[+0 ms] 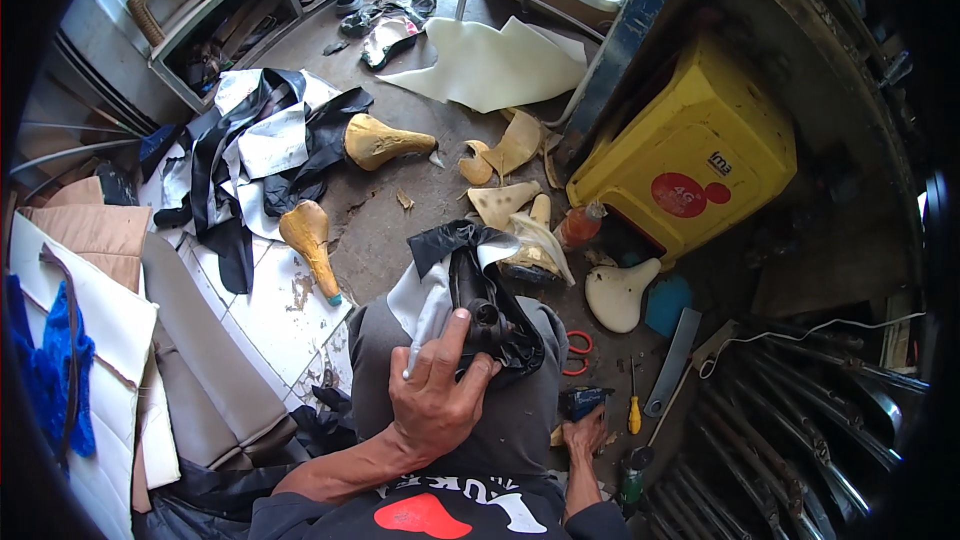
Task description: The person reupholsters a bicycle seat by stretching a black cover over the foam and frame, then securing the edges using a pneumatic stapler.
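Observation:
On my lap lies an upside-down bicycle saddle [487, 316], wrapped in black sheet material whose pale backing [425, 302] folds out at the left. My left hand [436, 385] grips its near end, index finger stretched along the black underside and thumb at the edge. Down by my right leg, my right hand [583, 433] has its fingers round a dark blue tool [585, 402] on the floor; its exact kind is unclear. Beside that hand are red-handled scissors [579, 353], a yellow-handled screwdriver [634, 414] and a flat grey metal bar [671, 364].
Tan saddle shapes [384, 141] and black-and-white scraps [270, 140] lie ahead and left. A white sheet [490, 65] spreads farther off. A yellow plastic stool [690, 155] lies tipped at the right, above a stack of dark metal tubes [800, 430]. Cardboard [90, 320] leans at the left.

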Motion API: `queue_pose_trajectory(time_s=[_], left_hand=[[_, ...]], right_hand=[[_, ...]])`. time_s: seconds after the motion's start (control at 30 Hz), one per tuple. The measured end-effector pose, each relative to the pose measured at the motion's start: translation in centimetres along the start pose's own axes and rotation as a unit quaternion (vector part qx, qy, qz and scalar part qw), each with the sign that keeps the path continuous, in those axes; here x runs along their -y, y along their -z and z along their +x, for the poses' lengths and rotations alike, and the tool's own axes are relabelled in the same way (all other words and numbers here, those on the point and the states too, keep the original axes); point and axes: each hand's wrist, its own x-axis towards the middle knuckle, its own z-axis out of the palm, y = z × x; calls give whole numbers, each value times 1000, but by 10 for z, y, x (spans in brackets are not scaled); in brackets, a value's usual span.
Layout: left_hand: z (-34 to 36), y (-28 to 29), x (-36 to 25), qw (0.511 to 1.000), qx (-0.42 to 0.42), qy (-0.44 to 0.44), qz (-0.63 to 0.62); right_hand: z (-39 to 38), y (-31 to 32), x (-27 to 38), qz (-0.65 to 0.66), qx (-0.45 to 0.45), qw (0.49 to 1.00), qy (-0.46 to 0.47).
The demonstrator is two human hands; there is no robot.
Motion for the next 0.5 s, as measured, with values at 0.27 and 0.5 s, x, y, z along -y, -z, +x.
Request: queue_pose_trajectory(time_s=[0.27, 0.5], left_hand=[[0, -10, 7, 999, -24, -3, 48], [2, -22, 11, 998, -46, -14, 27]], right_hand=[[-82, 194, 48, 347, 19, 933, 91], [-178, 259, 116, 270, -53, 817, 506]])
